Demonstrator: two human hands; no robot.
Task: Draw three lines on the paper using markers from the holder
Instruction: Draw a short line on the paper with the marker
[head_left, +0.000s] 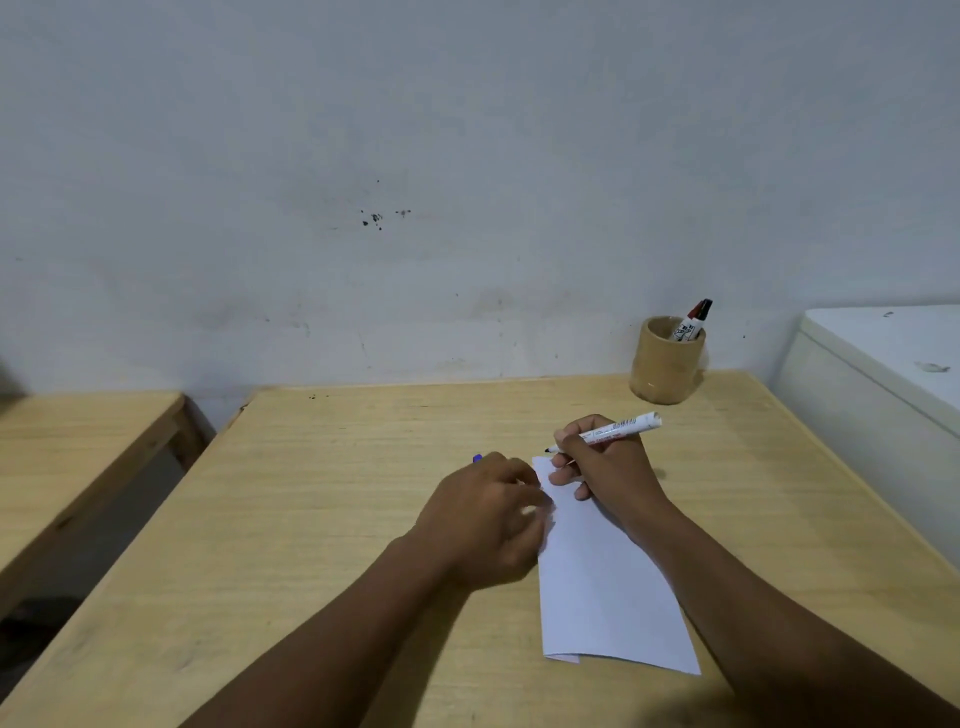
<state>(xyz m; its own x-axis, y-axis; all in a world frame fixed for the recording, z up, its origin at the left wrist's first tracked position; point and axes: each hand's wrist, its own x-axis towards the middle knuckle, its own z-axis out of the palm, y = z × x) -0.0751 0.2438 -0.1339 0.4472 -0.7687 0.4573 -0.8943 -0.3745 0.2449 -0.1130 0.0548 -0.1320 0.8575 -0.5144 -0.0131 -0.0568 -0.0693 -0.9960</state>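
- Right hand pinches an uncapped marker, tip poised over the far end of the paper; no lines visible, so first stroke looks pending.
- Left hand curled at the paper's left edge (blue cap peeking out, grip unclear).
- Next: tip down, steady sheet.
- Holder far right on the table, two markers inside; nothing blocks.

A white sheet of paper (folded, no lines visible) lay lengthwise on the wooden table, toward its near right. A white, uncapped marker slanted above the paper's far end. A tan cylindrical holder stood upright near the far right corner, holding capped markers.
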